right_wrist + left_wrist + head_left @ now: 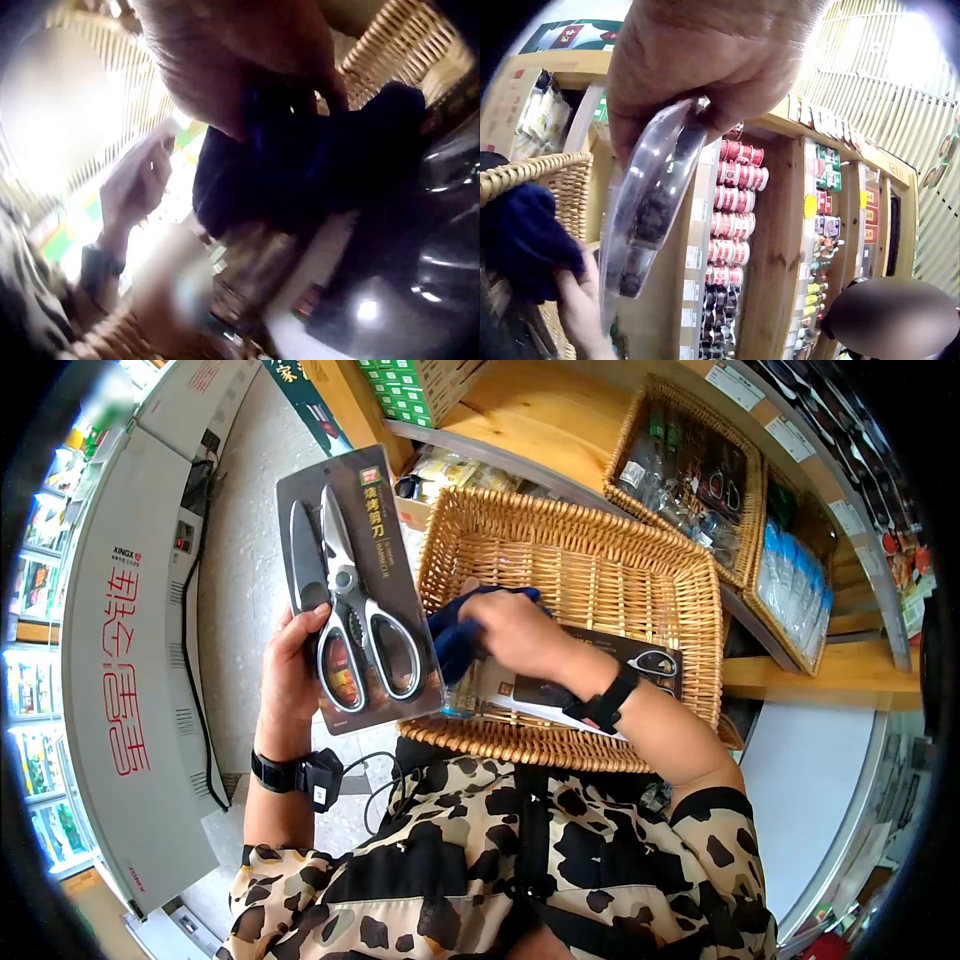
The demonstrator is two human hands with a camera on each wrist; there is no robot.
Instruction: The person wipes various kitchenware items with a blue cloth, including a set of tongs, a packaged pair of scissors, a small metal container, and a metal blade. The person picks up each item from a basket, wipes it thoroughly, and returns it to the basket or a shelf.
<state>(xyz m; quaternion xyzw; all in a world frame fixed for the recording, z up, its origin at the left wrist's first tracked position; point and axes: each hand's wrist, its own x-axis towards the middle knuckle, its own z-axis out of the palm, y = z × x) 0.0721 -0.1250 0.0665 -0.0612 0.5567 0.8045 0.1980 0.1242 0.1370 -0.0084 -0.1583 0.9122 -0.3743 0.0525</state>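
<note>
Navy cloth (pixel 456 646) in right-hand fingers (pixel 485 608)

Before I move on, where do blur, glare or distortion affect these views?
Head: fisheye-bowed edges, dark corners, but packaged scissors sharp; left wrist: ceiling light blown out, upper right; right wrist: blurry, overexposed at left, navy cloth nearly black, glints on glossy packaging.

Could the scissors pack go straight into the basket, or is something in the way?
Something probably is: the basket's left rim is beside the scissors pack in the left hand, and the right hand grips dark blue cloth on that side.
</note>
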